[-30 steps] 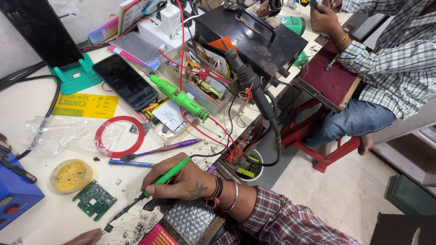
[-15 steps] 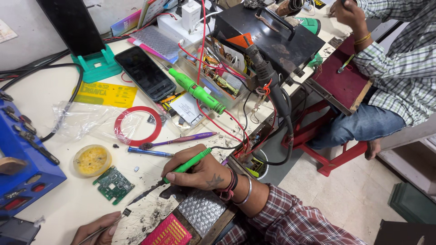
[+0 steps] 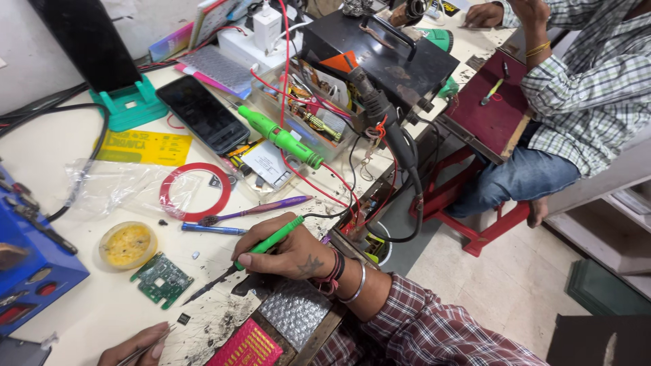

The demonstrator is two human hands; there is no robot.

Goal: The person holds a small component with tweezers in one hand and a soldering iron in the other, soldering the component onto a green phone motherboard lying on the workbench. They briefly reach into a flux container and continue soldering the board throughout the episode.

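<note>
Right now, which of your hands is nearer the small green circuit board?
Left. The left hand sits just below the green circuit board, at the table's near edge. The right hand holds a green-handled soldering iron further to the board's right; only its tip reaches close.

An electronics repair workshop: the stained white worktop [image 3: 81, 318] is crowded with a small green circuit board [image 3: 161, 278], a round tin of yellow flux [image 3: 127, 245], a black smartphone [image 3: 203, 112] at eleven o'clock, tangled red wires [image 3: 291, 159] and a black metal instrument box [image 3: 380, 54] at one o'clock.
</note>
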